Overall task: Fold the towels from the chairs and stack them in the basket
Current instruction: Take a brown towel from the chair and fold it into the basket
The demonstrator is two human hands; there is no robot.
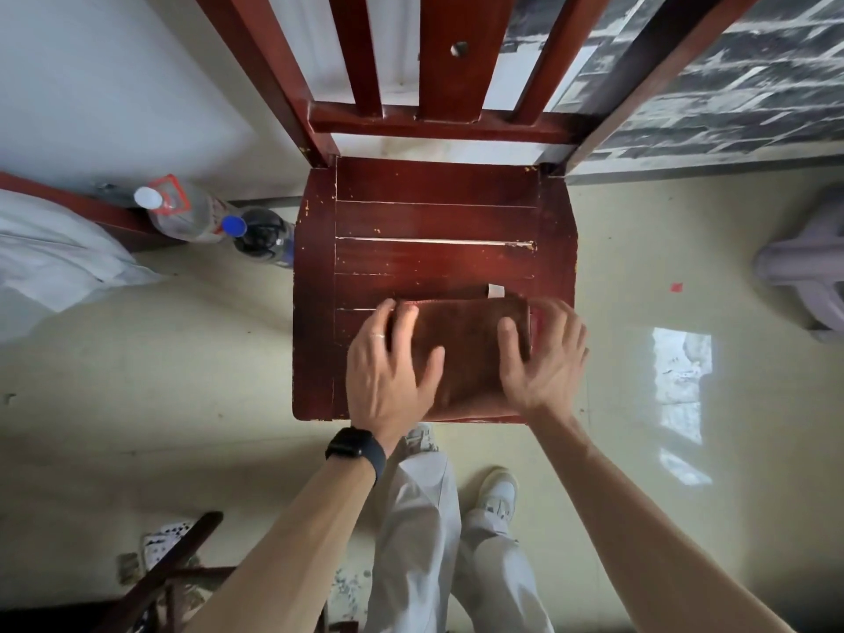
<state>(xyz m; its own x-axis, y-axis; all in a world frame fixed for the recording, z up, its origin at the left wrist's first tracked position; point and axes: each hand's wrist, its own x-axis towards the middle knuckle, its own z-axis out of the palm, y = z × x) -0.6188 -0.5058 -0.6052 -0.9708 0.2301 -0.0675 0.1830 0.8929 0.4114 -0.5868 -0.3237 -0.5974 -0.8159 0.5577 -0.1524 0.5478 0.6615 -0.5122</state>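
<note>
The brown towel [466, 349] lies folded into a neat rectangle at the front of the chair seat [434, 212], with its white tag [496, 291] poking out at the far corner. The left hand [392, 363] covers the towel's left end, fingers [404, 319] spread and fairly straight, thumb reaching in across the cloth. The right hand [543, 354] mirrors it on the right end, fingers apart, thumb laid on top. Nothing is clamped; this reads as a flattening press or the set-up for a lift, though whether the fingertips tuck under the ends is unclear from this angle. To do it well, the person should smooth outward from the middle and square the edges. Then the fingers slide under both ends and raise the bundle level, so the layers don't slip open. The towel sits close to the seat's front lip, so a careless drag could tip it onto the floor [205, 358]. The basket is out of view. Two bottles [260, 235] stand just beside the seat's left side.
</note>
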